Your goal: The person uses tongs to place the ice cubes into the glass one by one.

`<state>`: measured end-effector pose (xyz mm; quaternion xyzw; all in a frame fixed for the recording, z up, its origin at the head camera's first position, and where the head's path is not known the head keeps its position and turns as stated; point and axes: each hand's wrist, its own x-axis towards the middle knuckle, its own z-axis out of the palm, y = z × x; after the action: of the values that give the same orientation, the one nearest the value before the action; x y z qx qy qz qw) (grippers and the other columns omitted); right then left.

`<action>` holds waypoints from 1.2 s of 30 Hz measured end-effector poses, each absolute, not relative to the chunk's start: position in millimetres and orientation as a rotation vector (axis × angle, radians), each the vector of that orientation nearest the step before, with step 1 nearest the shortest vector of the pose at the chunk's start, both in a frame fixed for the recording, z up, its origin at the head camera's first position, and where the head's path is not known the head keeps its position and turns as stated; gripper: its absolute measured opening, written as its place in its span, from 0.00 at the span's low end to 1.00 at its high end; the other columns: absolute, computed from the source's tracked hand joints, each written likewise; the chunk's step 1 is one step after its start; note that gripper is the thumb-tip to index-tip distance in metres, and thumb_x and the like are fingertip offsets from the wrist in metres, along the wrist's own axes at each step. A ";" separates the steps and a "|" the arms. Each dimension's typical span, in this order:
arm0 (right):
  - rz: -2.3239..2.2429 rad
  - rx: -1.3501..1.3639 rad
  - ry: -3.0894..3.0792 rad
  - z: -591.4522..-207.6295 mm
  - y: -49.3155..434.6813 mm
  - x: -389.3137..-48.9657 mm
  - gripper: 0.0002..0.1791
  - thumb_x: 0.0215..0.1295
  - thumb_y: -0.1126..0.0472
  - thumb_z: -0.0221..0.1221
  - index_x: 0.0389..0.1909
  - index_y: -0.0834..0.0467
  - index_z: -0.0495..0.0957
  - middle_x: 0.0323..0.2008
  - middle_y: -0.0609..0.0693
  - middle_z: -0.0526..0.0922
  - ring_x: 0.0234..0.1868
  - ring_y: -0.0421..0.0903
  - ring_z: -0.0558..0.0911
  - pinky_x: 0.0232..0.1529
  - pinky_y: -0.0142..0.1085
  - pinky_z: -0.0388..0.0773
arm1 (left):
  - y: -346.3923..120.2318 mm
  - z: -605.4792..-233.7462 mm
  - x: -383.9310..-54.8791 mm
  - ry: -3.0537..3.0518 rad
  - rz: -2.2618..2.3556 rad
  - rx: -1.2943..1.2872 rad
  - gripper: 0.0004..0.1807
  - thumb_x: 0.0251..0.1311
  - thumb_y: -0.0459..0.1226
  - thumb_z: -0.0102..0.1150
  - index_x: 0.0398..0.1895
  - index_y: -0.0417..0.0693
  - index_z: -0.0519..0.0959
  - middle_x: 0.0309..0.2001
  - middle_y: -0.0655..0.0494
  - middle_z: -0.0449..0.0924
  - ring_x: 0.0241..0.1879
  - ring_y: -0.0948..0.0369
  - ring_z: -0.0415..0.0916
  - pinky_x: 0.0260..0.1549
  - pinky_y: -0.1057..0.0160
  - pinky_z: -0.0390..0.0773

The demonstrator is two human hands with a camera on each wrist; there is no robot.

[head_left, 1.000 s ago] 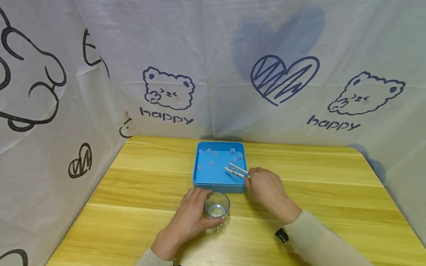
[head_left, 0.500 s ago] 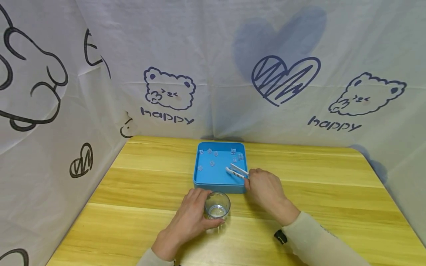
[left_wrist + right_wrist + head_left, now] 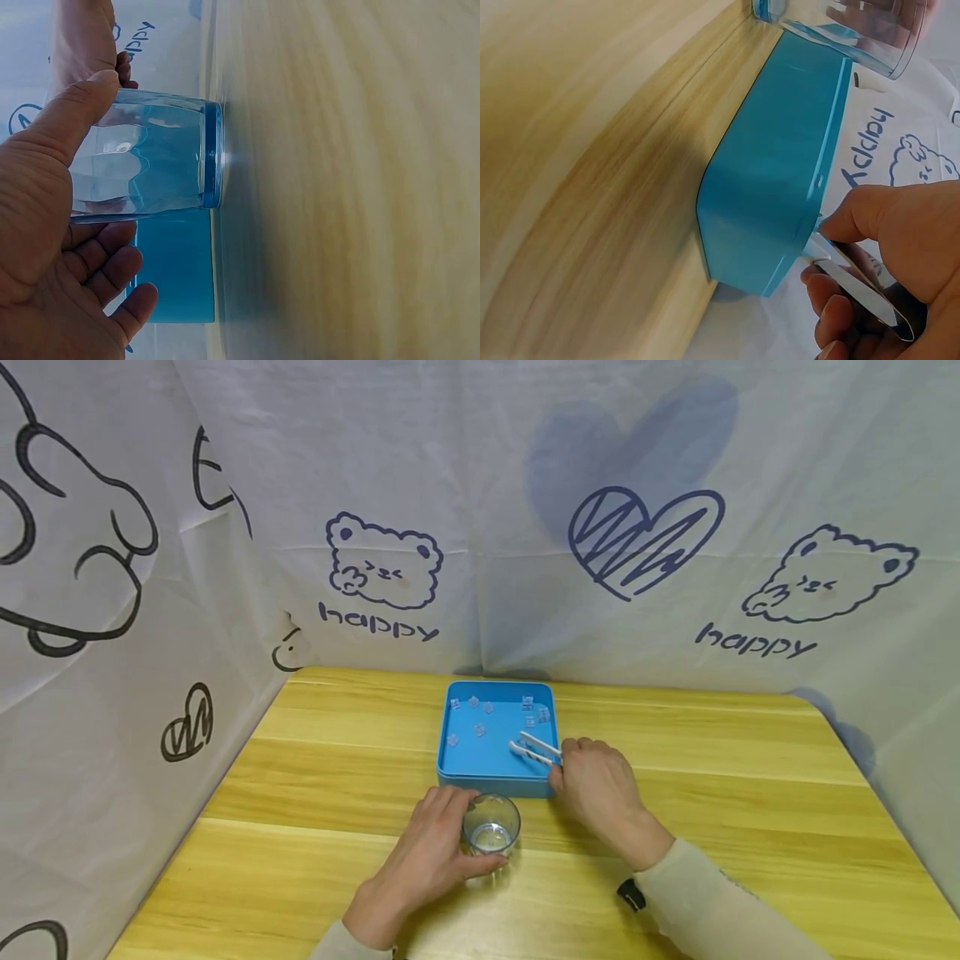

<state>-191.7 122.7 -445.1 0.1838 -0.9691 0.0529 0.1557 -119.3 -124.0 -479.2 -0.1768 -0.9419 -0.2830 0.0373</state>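
My left hand (image 3: 429, 837) holds a clear drinking glass (image 3: 491, 837) with thumb and fingers around its side. The glass stands upright on the table, right in front of a blue box (image 3: 495, 787). In the left wrist view, the thumb (image 3: 79, 105) lies along the glass (image 3: 161, 161). With my right hand (image 3: 600, 781) I grip small tongs (image 3: 540, 746) at the box's right edge. Their metal bend (image 3: 904, 326) shows in the right wrist view. The white tips are parted, low inside the box; whether a cube lies between them, I cannot tell. Several clear cubes (image 3: 480, 729) lie scattered on the box floor.
Light wooden table (image 3: 322, 752) surrounds the box. Behind and to the left hangs a white cloth (image 3: 510, 610) with drawn bears and hearts. The box walls (image 3: 769, 172) rise around the cubes.
The head view has shifted very slightly. Both hands, the glass and the tongs stay almost where they were.
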 end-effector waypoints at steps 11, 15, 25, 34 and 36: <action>0.185 0.544 -2.798 -445.0 121.6 -190.5 0.12 0.64 0.60 0.68 0.29 0.64 0.78 0.20 0.50 0.70 0.23 0.46 0.67 0.24 0.37 0.70 | -123.9 -479.9 -118.6 -2.889 -0.875 -0.543 0.46 0.47 0.61 0.82 0.65 0.46 0.76 0.57 0.56 0.78 0.55 0.57 0.71 0.65 0.47 0.73; 0.188 0.549 -2.801 -443.9 120.2 -190.0 0.12 0.64 0.61 0.67 0.27 0.64 0.77 0.20 0.50 0.69 0.22 0.47 0.67 0.23 0.37 0.70 | -124.0 -479.9 -118.7 -2.884 -0.880 -0.546 0.46 0.47 0.60 0.82 0.65 0.46 0.76 0.57 0.56 0.78 0.55 0.57 0.71 0.64 0.47 0.74; 0.192 0.551 -2.821 -443.5 118.4 -190.2 0.12 0.65 0.62 0.66 0.26 0.64 0.77 0.20 0.51 0.70 0.21 0.47 0.68 0.23 0.37 0.72 | -124.1 -480.0 -119.2 -2.877 -0.877 -0.549 0.46 0.47 0.60 0.82 0.64 0.46 0.76 0.57 0.55 0.78 0.55 0.57 0.71 0.64 0.48 0.74; 0.224 0.547 -2.850 -443.0 117.7 -191.4 0.12 0.66 0.62 0.65 0.26 0.64 0.77 0.20 0.51 0.71 0.22 0.47 0.69 0.23 0.38 0.73 | -124.4 -479.7 -119.3 -2.882 -0.876 -0.546 0.45 0.48 0.60 0.82 0.64 0.45 0.76 0.56 0.54 0.78 0.55 0.57 0.71 0.63 0.48 0.74; 0.224 0.550 -2.855 -443.1 117.7 -191.5 0.12 0.66 0.62 0.65 0.26 0.64 0.77 0.20 0.51 0.70 0.22 0.47 0.69 0.23 0.38 0.73 | -124.4 -479.9 -119.3 -2.883 -0.873 -0.546 0.45 0.48 0.59 0.82 0.64 0.45 0.76 0.56 0.54 0.78 0.55 0.57 0.71 0.63 0.48 0.74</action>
<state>-191.5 117.7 -443.1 0.1874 -0.9728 0.0765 0.1124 -119.3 -124.4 -479.9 -0.1782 -0.9410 -0.2850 0.0403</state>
